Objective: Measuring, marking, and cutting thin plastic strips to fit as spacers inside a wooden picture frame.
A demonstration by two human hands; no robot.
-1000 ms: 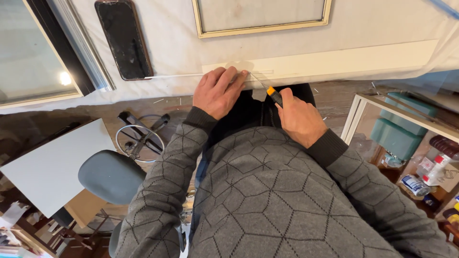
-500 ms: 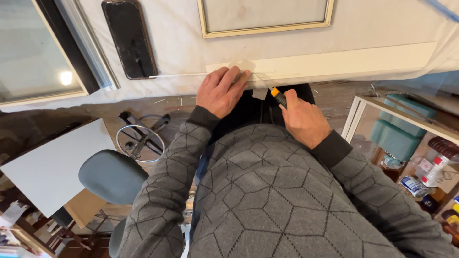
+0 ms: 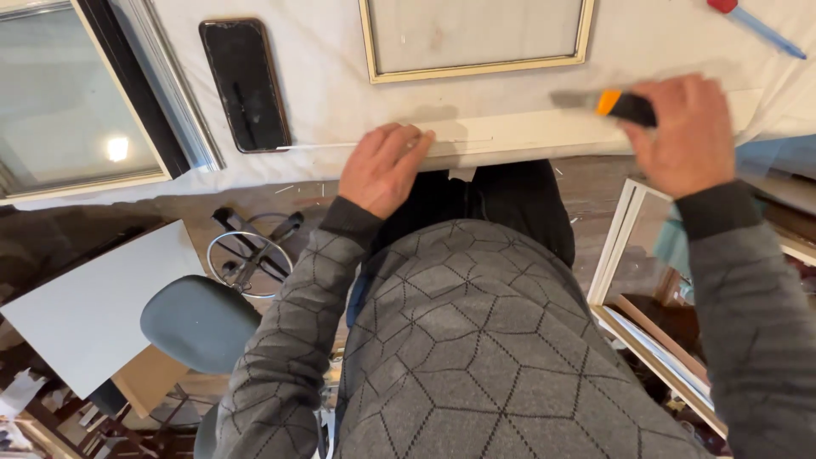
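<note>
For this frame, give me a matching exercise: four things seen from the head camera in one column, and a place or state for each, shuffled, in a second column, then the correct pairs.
Things:
1. left hand
2. right hand
3. black phone
4. grey stool

Places or states:
A. lies face up on the white sheet, left of the gold frame
B. presses flat on the white strip at the table edge
C. stands on the floor, lower left
D. grips an orange and black knife

Pairs: 1-B, 2-D, 3-A, 4-C
</note>
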